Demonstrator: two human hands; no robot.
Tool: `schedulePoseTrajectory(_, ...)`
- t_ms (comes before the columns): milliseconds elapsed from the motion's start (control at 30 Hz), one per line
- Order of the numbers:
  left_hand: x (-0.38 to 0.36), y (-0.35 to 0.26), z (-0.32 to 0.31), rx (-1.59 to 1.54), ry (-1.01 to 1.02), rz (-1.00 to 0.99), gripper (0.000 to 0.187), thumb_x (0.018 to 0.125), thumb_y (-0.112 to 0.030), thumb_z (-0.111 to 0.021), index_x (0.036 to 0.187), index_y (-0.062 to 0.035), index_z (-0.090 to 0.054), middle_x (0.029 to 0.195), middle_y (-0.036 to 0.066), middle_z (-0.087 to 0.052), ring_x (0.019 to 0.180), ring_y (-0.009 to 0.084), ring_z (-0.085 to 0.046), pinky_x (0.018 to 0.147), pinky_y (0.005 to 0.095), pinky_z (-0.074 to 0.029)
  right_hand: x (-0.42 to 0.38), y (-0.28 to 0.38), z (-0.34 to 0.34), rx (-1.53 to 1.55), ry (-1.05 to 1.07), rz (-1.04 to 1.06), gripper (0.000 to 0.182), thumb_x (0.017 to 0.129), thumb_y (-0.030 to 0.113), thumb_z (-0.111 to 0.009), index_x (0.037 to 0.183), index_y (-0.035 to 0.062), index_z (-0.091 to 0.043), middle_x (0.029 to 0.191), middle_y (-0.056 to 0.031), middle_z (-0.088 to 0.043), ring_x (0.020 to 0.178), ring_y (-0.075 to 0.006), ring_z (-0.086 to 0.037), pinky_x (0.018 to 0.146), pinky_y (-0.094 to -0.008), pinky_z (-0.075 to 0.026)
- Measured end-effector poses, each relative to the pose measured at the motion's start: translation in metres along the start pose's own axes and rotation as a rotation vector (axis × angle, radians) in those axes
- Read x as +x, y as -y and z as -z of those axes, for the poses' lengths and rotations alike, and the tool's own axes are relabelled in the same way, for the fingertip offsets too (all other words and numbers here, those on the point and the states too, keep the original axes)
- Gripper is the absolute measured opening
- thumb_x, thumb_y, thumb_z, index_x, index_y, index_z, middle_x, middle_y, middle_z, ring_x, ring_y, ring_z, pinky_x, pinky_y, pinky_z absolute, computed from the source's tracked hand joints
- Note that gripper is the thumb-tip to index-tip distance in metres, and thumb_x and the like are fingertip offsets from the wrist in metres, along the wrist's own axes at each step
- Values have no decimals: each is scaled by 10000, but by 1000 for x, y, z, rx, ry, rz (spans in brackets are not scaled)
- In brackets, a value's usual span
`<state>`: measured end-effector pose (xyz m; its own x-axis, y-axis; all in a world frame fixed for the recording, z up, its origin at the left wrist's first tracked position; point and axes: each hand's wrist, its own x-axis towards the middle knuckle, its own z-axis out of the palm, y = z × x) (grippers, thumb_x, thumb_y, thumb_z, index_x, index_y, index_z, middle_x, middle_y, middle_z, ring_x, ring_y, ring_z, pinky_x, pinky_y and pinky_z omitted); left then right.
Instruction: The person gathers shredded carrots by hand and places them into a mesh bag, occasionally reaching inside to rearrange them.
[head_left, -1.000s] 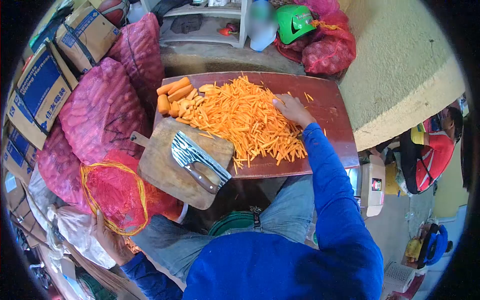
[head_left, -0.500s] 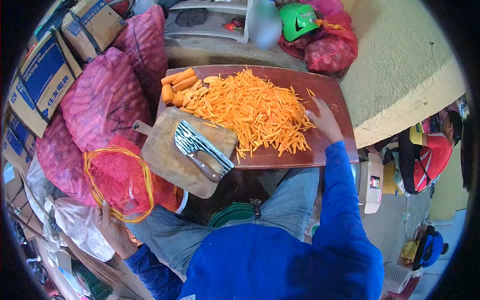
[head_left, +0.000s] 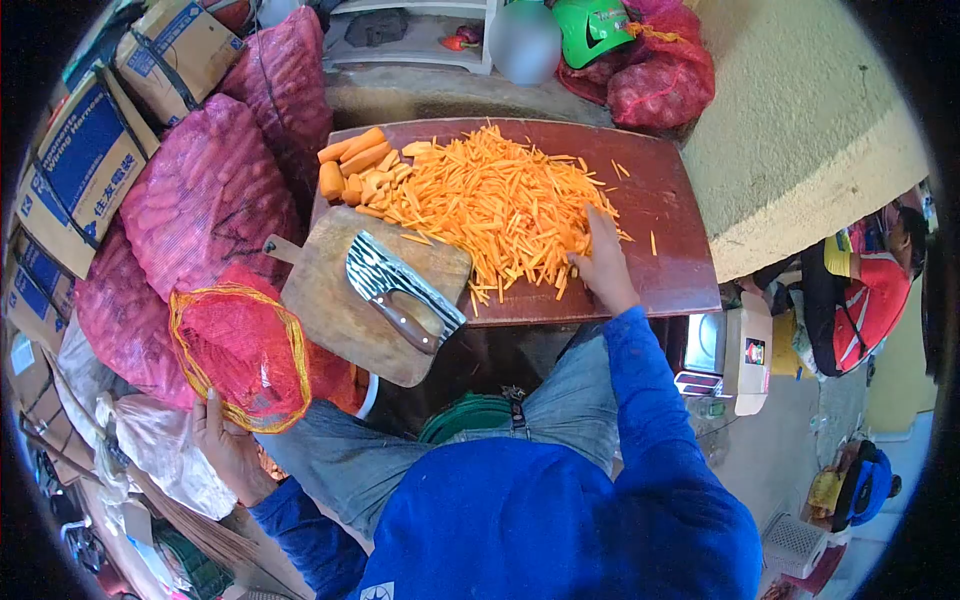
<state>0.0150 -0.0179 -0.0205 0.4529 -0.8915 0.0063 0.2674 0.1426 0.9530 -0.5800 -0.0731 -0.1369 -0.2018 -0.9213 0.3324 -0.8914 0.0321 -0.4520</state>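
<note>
Right grip (head_left: 605,265): partly open, thumb apart from fingers; touching the near right side of the carrot sticks (head_left: 500,200); any stick held, cannot tell.
Left grip (head_left: 228,450): fingers closed at the yellow rim of the red net bag (head_left: 240,345), left of the chopping board (head_left: 330,270).
Carrot sticks: one loose heap on the red worktop (head_left: 670,215), right of and beyond the chopping board.
Carrot pieces (head_left: 355,165): thick, peeled, just beyond the chopping board.
Knife (head_left: 400,290): flat on the chopping board, patterned blade, brown handle.
Filled mesh sacks (head_left: 210,200): left of the chopping board.
</note>
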Motion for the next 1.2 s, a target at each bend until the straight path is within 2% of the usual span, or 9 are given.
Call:
schedulePoseTrajectory(167,0,2,19,-52,33,21,227,981,-54,-587,1194,15,-621,1123,105,-691,945,163,-684,802,297,-558,33,-7,31,94,54,100,735,752,63,-746,1430,15,-464,1385,-273,-467,1273,-426,-500,1050,-408,-443)
schedulePoseTrajectory(233,2,6,31,42,45,28,222,973,-53,-603,1185,15,-616,1127,101,-685,933,160,-682,805,299,-559,44,-8,50,239,189,-28,589,761,49,-714,1328,-16,-566,1293,-247,-535,1193,-398,-554,1042,-389,-434)
schedulePoseTrajectory(300,2,11,31,25,8,15,213,969,-50,-610,1173,13,-618,1123,98,-684,924,156,-680,798,294,-558,55,-32,39,219,100,44,520,779,88,-727,1270,-31,-603,1207,-225,-574,1108,-370,-593,1014,-353,-443)
schedulePoseTrajectory(400,-2,10,21,-6,-11,11,195,964,-43,-621,1152,9,-621,1115,93,-682,912,149,-677,790,284,-557,59,-25,44,159,153,3,595,808,226,-754,1340,30,-571,1299,-226,-535,1179,-394,-551,1030,-434,-435)
schedulePoseTrajectory(567,1,11,23,4,9,2,177,971,-39,-610,1140,10,-621,1101,89,-682,905,144,-675,803,291,-563,56,56,34,-308,226,-62,827,798,534,-731,1489,192,-432,1547,-240,-311,1369,-484,-356,1065,-662,-323)
schedulePoseTrajectory(833,5,13,36,-13,6,-40,229,976,-40,-597,1192,31,-624,1164,115,-687,976,148,-677,806,267,-549,85,26,22,-324,261,-122,876,767,542,-757,1499,193,-424,1558,-235,-299,1355,-466,-394,1076,-633,-340)
schedulePoseTrajectory(900,4,13,39,-28,-7,-11,225,977,-41,-596,1188,30,-627,1163,115,-687,972,147,-677,807,265,-548,90,1,25,-141,198,-149,881,770,552,-753,1500,187,-422,1545,-233,-322,1345,-473,-405,1078,-622,-347)
schedulePoseTrajectory(1067,2,9,14,-69,-42,-16,204,977,-41,-595,1167,24,-633,1125,107,-697,935,137,-679,796,261,-546,101,-53,2,5,215,-170,1026,717,629,-767,1550,212,-337,1568,-263,-285,1426,-494,-297,1120,-605,-317)
schedulePoseTrajectory(1200,3,6,7,-105,-8,43,178,982,-41,-586,1144,20,-627,1082,98,-710,908,135,-687,797,264,-549,97,30,6,-247,415,-252,1110,646,648,-805,1560,250,-315,1580,-278,-254,1423,-549,-251,1141,-581,-307)
